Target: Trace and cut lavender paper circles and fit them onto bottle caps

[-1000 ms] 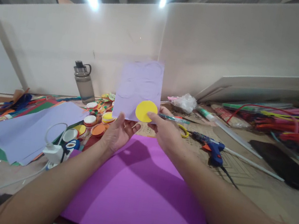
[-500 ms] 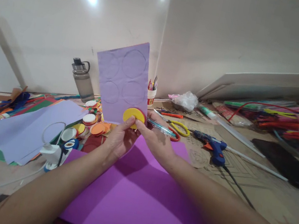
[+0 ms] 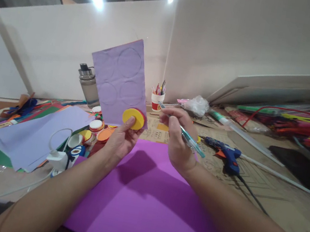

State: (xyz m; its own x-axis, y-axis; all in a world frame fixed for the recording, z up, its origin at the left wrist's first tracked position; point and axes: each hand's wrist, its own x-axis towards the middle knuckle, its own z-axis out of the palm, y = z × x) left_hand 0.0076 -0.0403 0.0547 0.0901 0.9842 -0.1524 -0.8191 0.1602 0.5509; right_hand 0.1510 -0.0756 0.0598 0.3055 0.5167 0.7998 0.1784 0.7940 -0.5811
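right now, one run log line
left hand: pinches round yellow disc against pale purple paper sheet | right hand: holds teal pen | rest: blue glue gun

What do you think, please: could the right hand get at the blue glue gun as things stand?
Probably yes: the glue gun lies to the right of the right hand with nothing covering it, though the fingers hold a pen that could hamper gripping.

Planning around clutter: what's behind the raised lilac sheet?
A water bottle, partly, and the white panel. The lilac sheet covers the bottle's right edge; anything fully behind is hidden.
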